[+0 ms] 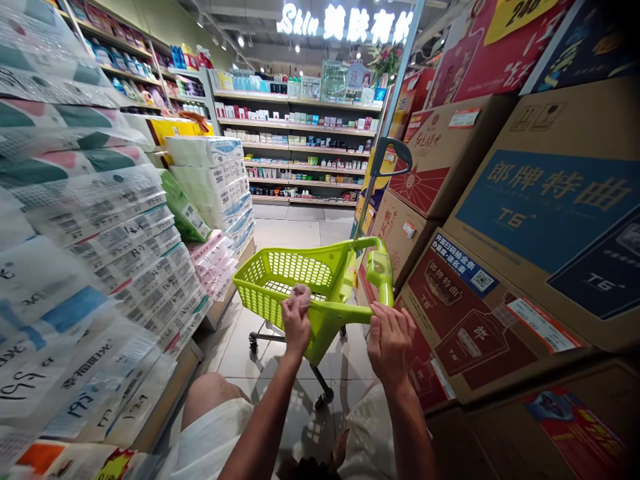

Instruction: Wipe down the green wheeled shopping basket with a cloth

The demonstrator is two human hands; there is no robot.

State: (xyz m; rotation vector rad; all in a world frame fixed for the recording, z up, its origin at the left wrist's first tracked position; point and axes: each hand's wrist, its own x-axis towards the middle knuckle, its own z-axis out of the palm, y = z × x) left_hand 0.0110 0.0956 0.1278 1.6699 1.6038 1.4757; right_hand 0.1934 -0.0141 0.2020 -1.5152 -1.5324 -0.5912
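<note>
Head view: our right hand [391,337] lies loosely open over the handle [386,288] of the green cart [325,327]; our left hand [297,313] curls by its side rim [347,312], grip unclear. Probably light, stiff plastic; handle's our best hold. It's between boxes [473,327] and paper packs [145,240], shelves [300,125] beyond.

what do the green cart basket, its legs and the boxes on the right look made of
The green cart basket looks like moulded plastic, semi-glossy: one solid colour, a regular grid of holes, soft highlights. Its legs seem to be metal, judging by the slim grey bars; paint or plating is hard to tell. The boxes look like matt printed cardboard, with plain brown areas.
</note>
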